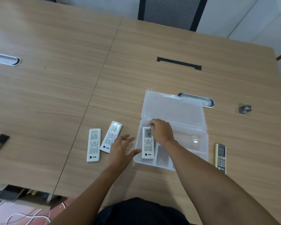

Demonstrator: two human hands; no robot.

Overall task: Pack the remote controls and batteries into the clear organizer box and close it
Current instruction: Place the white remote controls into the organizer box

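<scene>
1. Head view: the person's right hand (161,131) rests on the top end of a white remote (148,142) lying in the left compartment of the clear box (191,144). Its fingers curl over the remote's top edge; a firm pinch cannot be told.
2. The left hand (122,147) hovers open-fingered, holding nothing, beside the box's left wall and just over the lower end of the tilted remote (111,137).
3. Step judged: seating the first remote; next, the left hand likely needs to pick up the tilted one.
4. Count: four remotes. One is in the box, two white ones lie left of it including the straight remote (94,145), and one dark remote (220,155) lies to its right. No batteries are clearly visible. The lid (172,108) lies open flat.
</scene>
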